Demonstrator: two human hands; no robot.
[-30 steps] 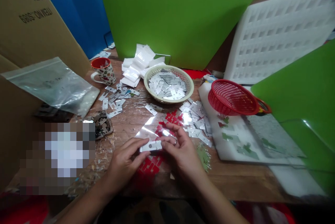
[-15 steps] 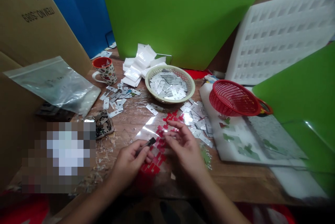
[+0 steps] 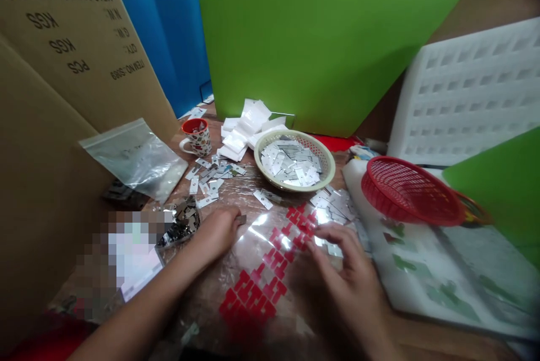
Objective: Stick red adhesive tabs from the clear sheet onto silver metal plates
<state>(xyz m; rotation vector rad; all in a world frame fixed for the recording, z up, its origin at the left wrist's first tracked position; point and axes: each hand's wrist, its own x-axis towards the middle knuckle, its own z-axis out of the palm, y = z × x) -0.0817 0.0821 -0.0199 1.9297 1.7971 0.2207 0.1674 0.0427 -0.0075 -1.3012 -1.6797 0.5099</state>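
My left hand (image 3: 220,233) is closed on a small metal plate (image 3: 241,219), whose end pokes out past the fingertips; the rest is hidden. It is close to a few silvery plates (image 3: 263,199) on the table. In front of me lies a clear plastic sheet (image 3: 258,233) bearing rows of red T-shaped stickers (image 3: 276,260). Over the sheet's right edge hovers my right hand (image 3: 348,274), thumb and fingers apart, with nothing visible between them. Partly behind that hand is a pile of silvery plates (image 3: 335,203).
A cream basket (image 3: 291,186) full of plates stands ahead, with white packets (image 3: 248,125) behind it. At left are a mug (image 3: 201,140), a zip bag (image 3: 137,153) and a tray of shiny parts (image 3: 181,217). A red basket (image 3: 405,189) rests on white foam (image 3: 379,260) at right.
My hands have moved apart: the left went away to the left with the plate, the right to the right. More red stickers show between them. The view has shifted too.
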